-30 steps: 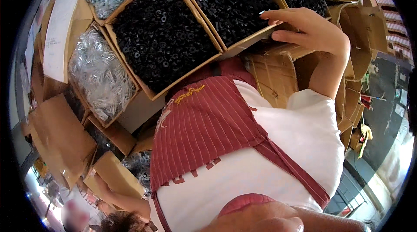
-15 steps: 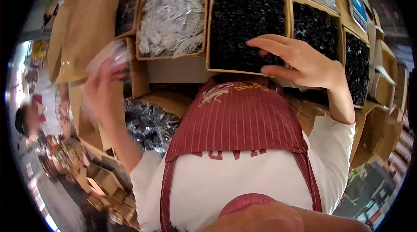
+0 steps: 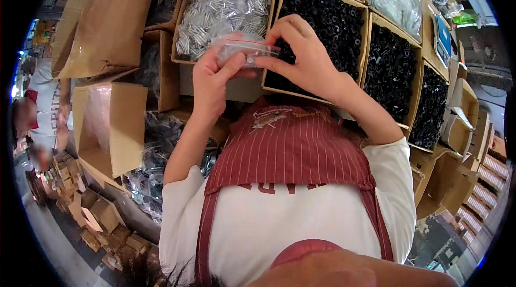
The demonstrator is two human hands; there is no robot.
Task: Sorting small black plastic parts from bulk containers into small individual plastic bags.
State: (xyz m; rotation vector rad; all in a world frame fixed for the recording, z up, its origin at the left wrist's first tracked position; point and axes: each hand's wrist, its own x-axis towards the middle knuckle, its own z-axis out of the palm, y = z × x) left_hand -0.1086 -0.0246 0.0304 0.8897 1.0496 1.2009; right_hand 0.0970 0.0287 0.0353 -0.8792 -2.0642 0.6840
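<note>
Two hands meet on one small clear plastic zip bag with a red seal strip (image 3: 244, 50) — held up in front of the chest, over the edge of the cardboard box of black ring-shaped parts (image 3: 322, 40). The left hand (image 3: 210, 80) pinches the bag's left end between thumb and fingers; the right hand (image 3: 303, 53) grips the right end, fingertips pressed onto the seal strip. The bag's long axis runs left to right, strip along the top, so each hand holds its own end and neither is nearer. Beside it sits the cardboard box of silvery packed parts (image 3: 228, 10).

Half a second back, the right hand lay flat on the black-parts box while the left held the bag far out to the side, blurred. Now the bag has come to the middle and the right hand has lifted off the box to join it — both closed on the bag.
</note>
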